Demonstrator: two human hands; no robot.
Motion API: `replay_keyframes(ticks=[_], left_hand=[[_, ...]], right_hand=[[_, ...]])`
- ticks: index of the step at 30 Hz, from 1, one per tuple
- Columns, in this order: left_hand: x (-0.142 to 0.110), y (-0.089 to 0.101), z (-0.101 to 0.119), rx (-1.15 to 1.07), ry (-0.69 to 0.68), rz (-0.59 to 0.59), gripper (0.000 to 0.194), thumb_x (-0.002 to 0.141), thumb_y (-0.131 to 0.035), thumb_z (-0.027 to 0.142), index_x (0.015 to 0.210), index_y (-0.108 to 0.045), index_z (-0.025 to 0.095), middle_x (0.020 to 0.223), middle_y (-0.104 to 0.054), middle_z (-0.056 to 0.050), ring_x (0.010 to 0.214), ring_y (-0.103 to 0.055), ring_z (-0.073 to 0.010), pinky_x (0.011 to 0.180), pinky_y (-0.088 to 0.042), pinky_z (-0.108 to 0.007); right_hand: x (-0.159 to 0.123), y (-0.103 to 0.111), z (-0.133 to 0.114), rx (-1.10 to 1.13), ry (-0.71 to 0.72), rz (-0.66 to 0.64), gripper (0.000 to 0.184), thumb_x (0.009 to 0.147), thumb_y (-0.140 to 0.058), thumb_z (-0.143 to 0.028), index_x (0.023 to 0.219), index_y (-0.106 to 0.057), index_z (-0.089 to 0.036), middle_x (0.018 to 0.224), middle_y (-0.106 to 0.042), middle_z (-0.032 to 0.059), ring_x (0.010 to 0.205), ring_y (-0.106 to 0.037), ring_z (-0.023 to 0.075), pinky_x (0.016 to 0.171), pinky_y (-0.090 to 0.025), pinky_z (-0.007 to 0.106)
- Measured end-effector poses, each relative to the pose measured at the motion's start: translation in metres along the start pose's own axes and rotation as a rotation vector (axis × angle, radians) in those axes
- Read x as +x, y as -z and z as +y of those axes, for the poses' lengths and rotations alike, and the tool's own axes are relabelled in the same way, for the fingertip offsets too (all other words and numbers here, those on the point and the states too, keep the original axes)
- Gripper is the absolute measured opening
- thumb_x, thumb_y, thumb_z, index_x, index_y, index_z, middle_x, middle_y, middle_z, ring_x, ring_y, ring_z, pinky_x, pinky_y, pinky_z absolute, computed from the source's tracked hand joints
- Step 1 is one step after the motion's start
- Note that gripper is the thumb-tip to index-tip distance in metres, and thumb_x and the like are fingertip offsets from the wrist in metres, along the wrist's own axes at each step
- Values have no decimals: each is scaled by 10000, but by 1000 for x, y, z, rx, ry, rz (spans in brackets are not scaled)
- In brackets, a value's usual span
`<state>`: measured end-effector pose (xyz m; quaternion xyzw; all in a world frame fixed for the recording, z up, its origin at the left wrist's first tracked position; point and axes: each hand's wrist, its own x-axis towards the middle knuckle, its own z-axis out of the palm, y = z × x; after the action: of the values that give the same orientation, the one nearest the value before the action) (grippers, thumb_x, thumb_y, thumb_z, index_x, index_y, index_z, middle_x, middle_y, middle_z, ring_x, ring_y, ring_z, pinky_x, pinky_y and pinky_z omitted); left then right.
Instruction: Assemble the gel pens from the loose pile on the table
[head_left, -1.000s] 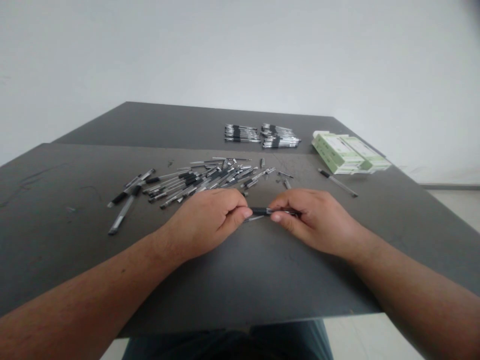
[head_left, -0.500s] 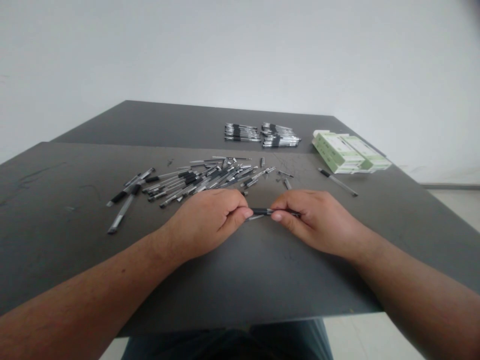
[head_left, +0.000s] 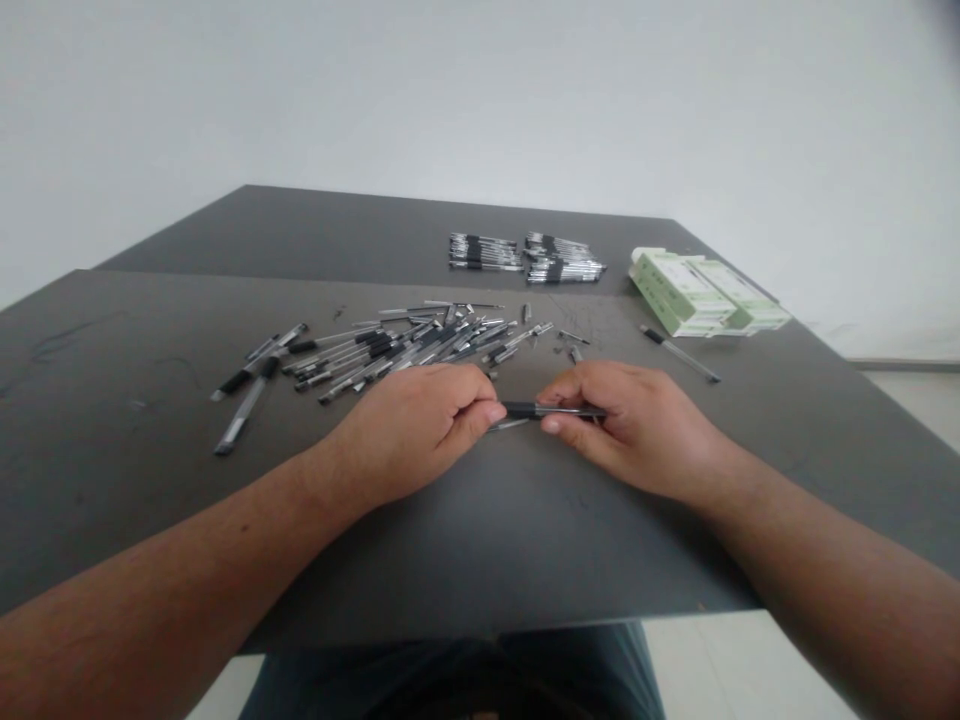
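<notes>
A pen (head_left: 519,410) with a black rubber grip and clear barrel lies level between my two hands. My left hand (head_left: 424,425) is closed, thumb and forefinger pinching the pen at its grip end. Around the barrel, my right hand (head_left: 637,425) has a loose hold, with thumb below and forefinger above; the pen's dark rear end reaches in toward its curled fingers. Under the pen, a thin clear piece (head_left: 510,425) rests on the table, partly covered. Just behind my left hand spreads a loose pile of pens and pen parts (head_left: 420,350).
Two sets of pens in rows, a left set (head_left: 484,252) and a right set (head_left: 564,260), lie at the back. Green-and-white boxes (head_left: 682,290) stand at the right. One pen (head_left: 679,354) lies before them, and several pens (head_left: 247,405) lie at the left of the dark table (head_left: 480,560).
My right hand's thumb and forefinger have parted, showing more of the barrel between them. My left hand keeps its pinch. The view has tipped slightly, so the table appears higher.
</notes>
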<state>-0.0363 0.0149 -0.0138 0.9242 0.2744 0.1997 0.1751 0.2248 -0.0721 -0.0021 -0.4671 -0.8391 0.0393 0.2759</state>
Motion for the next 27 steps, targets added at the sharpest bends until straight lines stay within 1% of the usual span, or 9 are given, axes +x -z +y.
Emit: replay_keyframes(ticks=[3, 7, 11, 17, 23, 27], left_hand=[[0, 1, 1, 6, -4, -8, 321, 1075, -512, 401, 1002, -771, 226, 897, -782, -24, 818, -686, -212, 727, -420, -338], [1, 2, 3, 6, 5, -22, 285, 1061, -528, 386, 1007, -757, 224, 877, -768, -20, 779, -668, -206, 698, -407, -336], [1, 2, 4, 7, 9, -25, 248, 1041, -542, 367, 989, -735, 220, 860, -757, -20, 760, -659, -206, 680, -399, -339], [-1, 1, 2, -5, -3, -11, 257, 1048, -535, 383, 1004, -732, 223, 861, -761, -17, 773, -668, -203, 682, -400, -333], [0, 2, 4, -2, -17, -2, 283, 1067, -500, 365, 1028, -733, 210, 898, -770, -29, 813, -685, -211, 720, -425, -337], [1, 1, 3, 9, -29, -4, 280, 1068, -507, 365, 1026, -740, 216, 889, -766, -24, 801, -680, -211, 705, -412, -338]], right_hand=[[1, 0, 0, -5, 7, -22, 134, 1080, -653, -262, 1029, -766, -211, 864, -806, 4, 763, -750, 154, 700, -504, 257], [0, 1, 1, -4, -40, -28, 171, 1096, -634, -301, 1026, -769, -223, 841, -801, -5, 742, -744, 156, 687, -495, 265], [0, 1, 4, 2, -73, -48, 195, 1106, -609, -329, 1035, -763, -232, 847, -804, 5, 743, -743, 166, 693, -498, 275], [1, 0, 4, 15, -47, -42, 174, 1100, -609, -303, 1037, -752, -225, 850, -796, 3, 759, -745, 164, 706, -501, 271], [0, 1, 2, 8, -14, -1, 104, 1048, -671, -261, 1086, -757, -216, 935, -822, 19, 796, -749, 167, 737, -528, 276], [0, 2, 1, 7, -20, -18, 140, 1078, -638, -278, 1061, -770, -233, 904, -824, 15, 787, -752, 169, 731, -528, 278]])
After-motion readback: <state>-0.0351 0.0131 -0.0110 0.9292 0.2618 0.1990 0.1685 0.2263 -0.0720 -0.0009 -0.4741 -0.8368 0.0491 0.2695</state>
